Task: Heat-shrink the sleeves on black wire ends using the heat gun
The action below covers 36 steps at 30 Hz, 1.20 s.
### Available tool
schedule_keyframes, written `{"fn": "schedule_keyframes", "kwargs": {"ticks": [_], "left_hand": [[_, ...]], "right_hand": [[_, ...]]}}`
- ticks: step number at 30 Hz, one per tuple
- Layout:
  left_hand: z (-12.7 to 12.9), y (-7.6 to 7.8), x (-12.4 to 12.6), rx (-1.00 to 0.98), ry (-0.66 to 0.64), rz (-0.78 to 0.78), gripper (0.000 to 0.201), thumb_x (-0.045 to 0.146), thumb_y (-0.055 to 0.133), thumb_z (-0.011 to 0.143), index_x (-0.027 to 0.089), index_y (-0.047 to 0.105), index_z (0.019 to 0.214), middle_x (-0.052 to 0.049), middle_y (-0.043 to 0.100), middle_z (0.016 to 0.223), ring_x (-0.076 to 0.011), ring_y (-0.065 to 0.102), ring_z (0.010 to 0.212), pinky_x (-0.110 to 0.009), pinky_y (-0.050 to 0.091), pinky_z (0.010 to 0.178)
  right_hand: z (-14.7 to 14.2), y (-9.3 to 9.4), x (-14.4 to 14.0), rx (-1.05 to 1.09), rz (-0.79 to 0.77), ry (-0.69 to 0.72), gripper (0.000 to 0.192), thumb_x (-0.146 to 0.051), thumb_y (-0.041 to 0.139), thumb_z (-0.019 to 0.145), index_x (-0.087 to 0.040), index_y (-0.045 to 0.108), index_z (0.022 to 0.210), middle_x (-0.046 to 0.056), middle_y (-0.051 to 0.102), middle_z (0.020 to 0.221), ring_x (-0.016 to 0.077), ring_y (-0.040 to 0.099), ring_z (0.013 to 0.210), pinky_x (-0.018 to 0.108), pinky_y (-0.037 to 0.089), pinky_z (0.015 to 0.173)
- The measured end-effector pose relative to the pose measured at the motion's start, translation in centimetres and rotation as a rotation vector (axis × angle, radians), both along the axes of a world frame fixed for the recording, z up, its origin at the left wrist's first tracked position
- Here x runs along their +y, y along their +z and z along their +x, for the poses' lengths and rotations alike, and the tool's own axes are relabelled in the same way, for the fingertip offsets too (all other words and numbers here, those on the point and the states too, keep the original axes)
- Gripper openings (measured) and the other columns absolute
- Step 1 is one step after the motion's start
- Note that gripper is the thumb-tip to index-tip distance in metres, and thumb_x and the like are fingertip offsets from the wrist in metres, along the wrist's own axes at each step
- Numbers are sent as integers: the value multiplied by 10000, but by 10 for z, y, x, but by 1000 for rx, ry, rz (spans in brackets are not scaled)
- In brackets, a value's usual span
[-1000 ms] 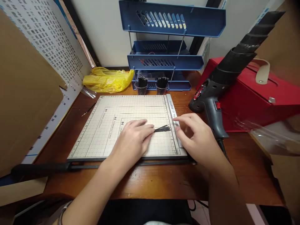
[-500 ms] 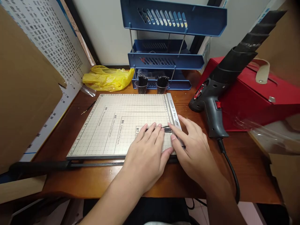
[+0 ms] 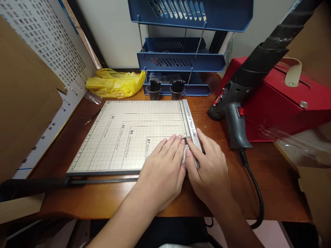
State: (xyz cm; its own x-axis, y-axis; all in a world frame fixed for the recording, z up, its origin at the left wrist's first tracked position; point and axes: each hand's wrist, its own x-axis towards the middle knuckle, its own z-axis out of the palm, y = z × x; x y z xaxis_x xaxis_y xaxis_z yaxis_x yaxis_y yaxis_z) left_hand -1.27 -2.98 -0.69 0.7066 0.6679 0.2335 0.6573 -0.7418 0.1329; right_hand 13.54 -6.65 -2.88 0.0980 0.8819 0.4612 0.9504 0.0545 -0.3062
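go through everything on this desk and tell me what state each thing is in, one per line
Left hand: flat, palm down on the black strands.
Right hand: resting on the cutter's guide rail.
Black strands: lying flat, mostly covered.
Paper cutter: blade arm down along its near edge.
Heat gun: propped on the red box.
Yellow bag: crumpled.
Two cups: upright, full.

Even, fairly bright indoor light from above; soft shadows under the hands. Wide-angle bending at the edges; corners slightly blurred.

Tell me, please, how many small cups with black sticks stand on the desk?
2. The left cup and the right cup stand side by side behind the paper cutter, before the blue tray rack.
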Motion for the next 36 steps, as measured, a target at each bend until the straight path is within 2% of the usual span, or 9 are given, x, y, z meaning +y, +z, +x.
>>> {"fn": "schedule_keyframes", "kwargs": {"ticks": [6,11,13,17,23,26,29,32,36], "left_hand": [[0,0,1,26,-5,-12,554,286,300,1056,19,446,1519,-165,431,1608,-301,386,1515,-502,345,1245],[0,-1,3,43,-37,-16,580,321,273,1067,9,425,1532,-165,397,1627,-291,339,1540,-502,295,1268],[2,-1,5,44,-49,-19,584,329,271,1069,11,416,1537,-164,389,1631,-289,327,1545,-508,273,1276],[7,-1,7,48,-60,-38,583,316,286,1063,8,401,1544,-165,374,1637,-287,305,1554,-498,244,1287],[11,0,8,30,-59,-37,570,289,291,1065,35,351,1573,-130,320,1666,-241,265,1570,-467,215,1304],[6,1,4,-15,-13,36,598,317,338,1055,4,347,1564,-165,331,1655,-268,280,1563,-481,252,1293],[0,2,0,-31,43,95,585,330,355,1051,-20,423,1516,-204,406,1608,-318,362,1523,-516,342,1248],[-4,2,-2,-42,47,124,538,299,369,1048,-7,482,1475,-202,455,1580,-323,419,1492,-510,406,1212],[-2,1,0,-64,24,152,491,251,406,1025,3,528,1430,-196,519,1539,-323,459,1467,-492,425,1203]], "right_hand": [[-3,-7,0,-13,98,-58,361,-257,506,974,-172,731,1243,136,633,1441,344,608,1223,548,476,1036],[-2,-10,1,94,155,-89,511,-272,516,949,-170,554,1449,152,598,1473,332,584,1293,522,456,1077],[-2,-10,2,161,171,-82,538,-278,510,948,-183,511,1478,154,589,1479,327,570,1323,519,456,1081],[-1,-8,3,221,155,-76,518,-280,503,953,-194,519,1464,150,585,1481,320,557,1344,517,458,1086],[1,-5,1,231,79,-59,473,-288,466,980,-232,562,1440,131,545,1523,324,542,1337,554,447,1095],[1,-4,0,189,45,-59,454,-293,445,997,-227,595,1420,131,534,1530,325,543,1320,550,462,1082],[1,-3,0,86,10,-47,451,-304,439,1012,-227,611,1421,135,517,1546,337,540,1307,562,469,1062],[-1,-2,1,9,-6,-42,442,-309,438,1018,-225,636,1405,141,526,1539,356,544,1292,579,479,1028],[-2,-2,0,-30,-13,-53,430,-297,429,1017,-189,676,1352,150,557,1510,366,554,1271,581,490,998]]}}
